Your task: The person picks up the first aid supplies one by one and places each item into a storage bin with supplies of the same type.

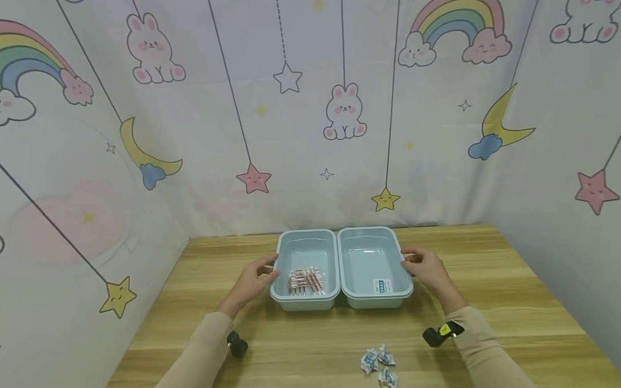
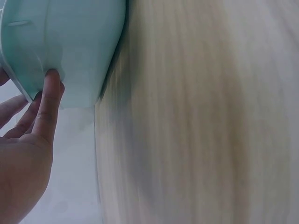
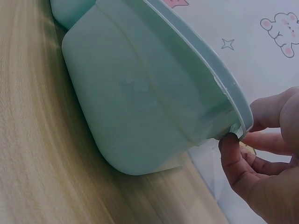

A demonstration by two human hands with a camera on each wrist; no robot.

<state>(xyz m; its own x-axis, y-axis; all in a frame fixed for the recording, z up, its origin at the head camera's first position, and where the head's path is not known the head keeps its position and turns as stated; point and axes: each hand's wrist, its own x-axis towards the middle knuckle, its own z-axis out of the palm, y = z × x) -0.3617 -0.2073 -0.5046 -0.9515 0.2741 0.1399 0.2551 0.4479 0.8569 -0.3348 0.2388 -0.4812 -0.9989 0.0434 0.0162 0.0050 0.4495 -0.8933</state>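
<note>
Two light blue plastic bins stand side by side on the wooden table. My left hand (image 1: 252,281) is at the outer side of the left bin (image 1: 306,304); in the left wrist view its fingers (image 2: 49,102) touch the wall under the rim. My right hand (image 1: 428,272) holds the outer rim of the right bin (image 1: 378,301); the right wrist view shows its fingers (image 3: 233,161) curled at the rim of that bin (image 3: 126,88). Several clear packets with reddish-brown contents (image 1: 305,281) lie in the left bin. In the right bin lies a white and blue packet (image 1: 383,285).
Three crumpled white and blue wrappers or packets (image 1: 370,361) lie on the table (image 1: 295,354) in front of the right bin. Behind and beside the table hangs a cloth (image 1: 298,131) printed with rabbits, stars and rainbows.
</note>
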